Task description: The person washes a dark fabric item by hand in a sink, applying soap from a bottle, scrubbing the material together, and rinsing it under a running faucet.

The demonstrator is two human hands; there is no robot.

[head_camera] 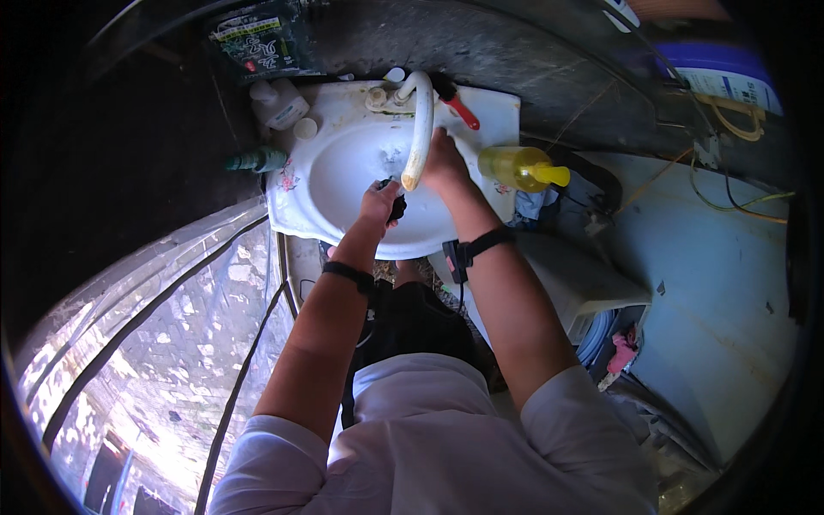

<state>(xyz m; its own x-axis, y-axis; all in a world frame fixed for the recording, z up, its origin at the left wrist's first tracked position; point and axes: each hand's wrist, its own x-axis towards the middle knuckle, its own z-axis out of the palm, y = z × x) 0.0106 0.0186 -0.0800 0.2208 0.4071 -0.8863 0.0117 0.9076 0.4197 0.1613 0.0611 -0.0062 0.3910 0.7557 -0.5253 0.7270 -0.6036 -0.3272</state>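
My left hand [380, 205] is closed around a small black object [399, 205] over the basin of a white ceramic washbasin [335, 167], just below and left of the end of a curved white faucet spout [421, 122]. What the black object is cannot be told. My right hand [444, 158] is beyond the spout, over the basin's right side; its fingers are partly hidden, so whether it holds anything does not show. A brush with a red handle [465, 114] lies on the rim behind it. Near the spout's base sits a round faucet knob [376, 97].
A yellow pump bottle [515, 168] lies or leans at the right rim. On the left are a white pump bottle [283, 106], a round white lid [305, 129] and a green bottle [261, 159]. A dark printed packet [257, 48] rests behind; cables hang at the right.
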